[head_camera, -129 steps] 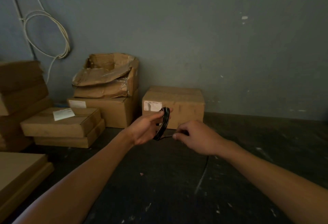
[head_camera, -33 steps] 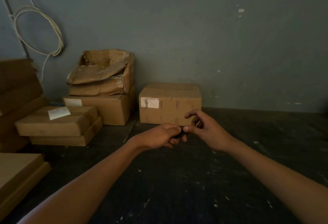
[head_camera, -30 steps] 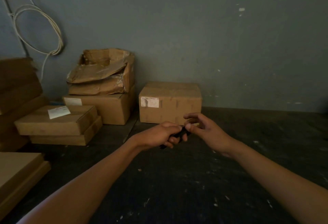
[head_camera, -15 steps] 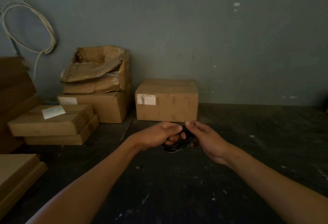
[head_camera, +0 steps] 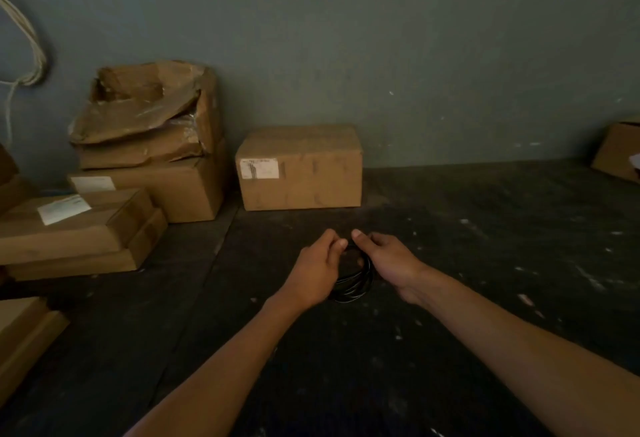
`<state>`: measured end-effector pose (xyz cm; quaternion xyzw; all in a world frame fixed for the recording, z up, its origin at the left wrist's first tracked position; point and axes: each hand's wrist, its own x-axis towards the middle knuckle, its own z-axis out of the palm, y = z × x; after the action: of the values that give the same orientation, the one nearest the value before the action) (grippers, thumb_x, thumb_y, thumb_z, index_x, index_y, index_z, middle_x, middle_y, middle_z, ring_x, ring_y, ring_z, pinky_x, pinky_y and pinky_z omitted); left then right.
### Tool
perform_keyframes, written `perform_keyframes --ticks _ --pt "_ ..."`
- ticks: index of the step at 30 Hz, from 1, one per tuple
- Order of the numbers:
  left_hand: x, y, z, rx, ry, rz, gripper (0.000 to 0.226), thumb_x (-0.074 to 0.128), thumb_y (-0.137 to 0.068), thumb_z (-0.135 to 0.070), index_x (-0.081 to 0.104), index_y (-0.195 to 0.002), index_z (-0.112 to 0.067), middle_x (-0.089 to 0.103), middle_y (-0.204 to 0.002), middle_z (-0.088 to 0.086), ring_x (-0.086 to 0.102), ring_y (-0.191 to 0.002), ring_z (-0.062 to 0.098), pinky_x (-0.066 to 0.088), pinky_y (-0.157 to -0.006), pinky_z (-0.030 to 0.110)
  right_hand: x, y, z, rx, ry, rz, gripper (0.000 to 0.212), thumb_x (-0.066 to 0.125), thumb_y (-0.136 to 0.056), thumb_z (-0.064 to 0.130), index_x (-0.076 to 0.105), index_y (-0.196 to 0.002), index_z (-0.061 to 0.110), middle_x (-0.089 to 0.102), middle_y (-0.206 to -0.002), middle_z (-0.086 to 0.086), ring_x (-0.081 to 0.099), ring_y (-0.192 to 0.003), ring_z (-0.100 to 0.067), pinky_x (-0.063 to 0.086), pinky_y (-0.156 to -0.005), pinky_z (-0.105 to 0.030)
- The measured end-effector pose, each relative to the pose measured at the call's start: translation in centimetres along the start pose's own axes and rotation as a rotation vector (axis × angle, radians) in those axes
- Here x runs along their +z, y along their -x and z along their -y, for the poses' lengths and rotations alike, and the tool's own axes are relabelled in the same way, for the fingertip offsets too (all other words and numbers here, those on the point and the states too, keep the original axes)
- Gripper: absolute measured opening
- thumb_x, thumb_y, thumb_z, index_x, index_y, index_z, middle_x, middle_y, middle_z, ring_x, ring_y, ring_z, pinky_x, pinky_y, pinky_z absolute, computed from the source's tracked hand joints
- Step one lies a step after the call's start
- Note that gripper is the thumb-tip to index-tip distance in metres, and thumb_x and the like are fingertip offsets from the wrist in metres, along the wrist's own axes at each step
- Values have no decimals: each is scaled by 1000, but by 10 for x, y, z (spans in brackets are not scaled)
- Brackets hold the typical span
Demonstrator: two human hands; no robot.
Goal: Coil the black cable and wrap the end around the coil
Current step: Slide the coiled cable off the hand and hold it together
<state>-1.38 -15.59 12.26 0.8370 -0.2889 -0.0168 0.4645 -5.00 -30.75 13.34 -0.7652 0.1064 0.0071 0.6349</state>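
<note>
The black cable [head_camera: 353, 286] is a small coil of several loops, low over the dark floor between my hands. My left hand [head_camera: 317, 270] grips the coil's left side, thumb and fingers closed on it. My right hand [head_camera: 388, 260] holds the right side, thumb tip near the top of the coil and close to my left thumb. The upper part of the coil is hidden behind my fingers, so I cannot make out the cable's end.
A closed cardboard box [head_camera: 299, 168] stands against the wall straight ahead. Stacked boxes [head_camera: 145, 145] and flat cartons [head_camera: 76, 228] fill the left side. Another box [head_camera: 618, 150] sits at the far right. A white cable [head_camera: 31, 55] hangs on the wall.
Both hands have dropped lower toward the floor with the coil. The coil now hangs visible below my fingers, where a second ago it was mostly hidden in my left fist.
</note>
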Motion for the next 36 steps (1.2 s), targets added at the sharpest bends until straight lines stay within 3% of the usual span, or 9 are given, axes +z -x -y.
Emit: perform_keyframes --ticks 3,7,11,16,21,24,31,34,36 --pt "25 9 14 -73 46 59 22 38 -104 -28 54 -92 -19 55 -78 -4 53 -65 3 47 -61 22 -9 11 -27 104 28 34 38 48 -95 48 66 -105 16 73 -103 -7 65 -100 -19 46 -95 -38" --pt "54 21 36 -246 215 113 26 38 -103 -32 54 -86 -21 55 -83 1 54 -69 11 51 -62 31 -23 32 -59 150 63 0 27 46 -98 43 61 -103 21 67 -94 -2 61 -84 -14 44 -69 -29" --pt "74 33 52 -405 303 136 29 37 -104 -31 55 -87 -15 49 -74 3 46 -61 14 43 -56 33 -47 51 -106 232 311 9 14 57 -93 33 60 -102 22 66 -104 -4 63 -92 -18 54 -78 -36" --pt "88 45 64 -488 347 190 27 38 -104 -29 52 -84 -16 45 -72 2 40 -58 12 35 -51 28 -65 79 -164 390 788 301 19 66 -85 38 60 -97 24 65 -108 -1 62 -97 -17 52 -88 -37" --pt "94 49 68 -548 341 239 24 39 -104 -29 54 -92 -14 46 -72 2 40 -58 12 35 -51 26 -56 95 -194 430 847 337 35 67 -85 36 55 -113 19 60 -117 -4 59 -99 -16 50 -88 -33" --pt "95 50 71 -581 330 247 23 39 -103 -29 55 -97 -13 48 -74 2 41 -58 12 36 -50 25 -52 95 -203 420 841 286 26 68 -85 33 57 -107 24 60 -113 0 59 -100 -15 51 -90 -36" --pt "93 53 76 -623 303 263 22 39 -103 -29 56 -97 -15 51 -77 3 44 -58 12 38 -53 26 -52 84 -203 327 869 453 11 63 -89 25 56 -88 33 60 -101 5 60 -100 -15 49 -88 -32" --pt "91 55 79 -634 302 256 22 40 -103 -30 56 -97 -16 51 -79 4 45 -60 12 39 -56 27 -49 85 -203 199 884 488 13 62 -88 20 58 -98 28 53 -91 13 56 -91 -9 43 -78 -23" --pt "90 57 80 -670 341 252 22 40 -103 -30 56 -100 -16 51 -78 4 44 -59 12 38 -54 26 -47 87 -201 124 904 545 19 60 -90 17 60 -108 24 51 -99 8 52 -91 -7 43 -80 -24"
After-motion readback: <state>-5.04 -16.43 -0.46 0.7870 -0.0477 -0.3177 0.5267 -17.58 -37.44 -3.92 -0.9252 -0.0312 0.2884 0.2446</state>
